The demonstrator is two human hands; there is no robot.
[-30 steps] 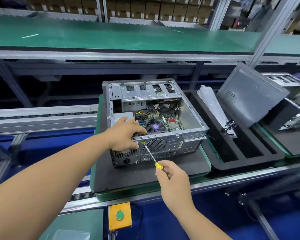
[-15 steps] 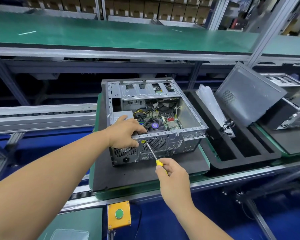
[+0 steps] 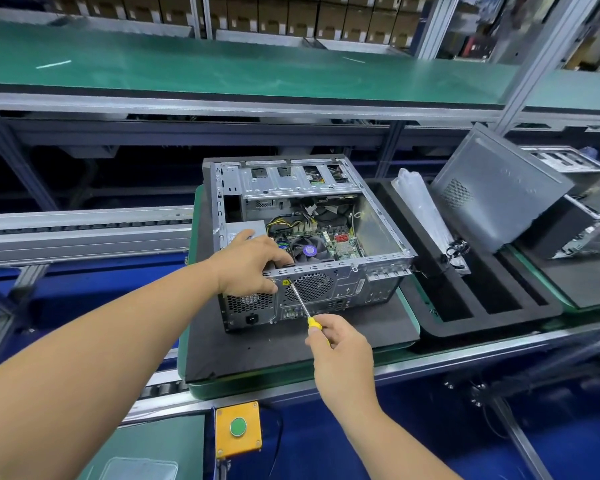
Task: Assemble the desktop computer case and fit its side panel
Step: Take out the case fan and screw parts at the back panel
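Screwdriver (image 3: 303, 304) work is under way at the rear of an open computer case (image 3: 312, 237), which lies on its side on a dark foam pad (image 3: 291, 344) atop a green pallet on the conveyor line. The right hand (image 3: 340, 344) has its grip curled round the yellow handle, and the thin shaft slants up and left to a point on the case's rear panel, just beside the round fan grille (image 3: 312, 287). The left hand (image 3: 252, 265) rests over the near top rim of the case at its left rear corner, fingers curled onto the rim and thumb down on the rear panel, above the power supply's mesh. Inside the case the motherboard and a cooler fan with a purple hub (image 3: 309, 250) are exposed. The grey side panel (image 3: 496, 199) is off the case, leaning upright to the right, well apart, beyond a black foam tray (image 3: 465, 306). A yellow box with a green button (image 3: 238, 427) sits at the conveyor's near edge.
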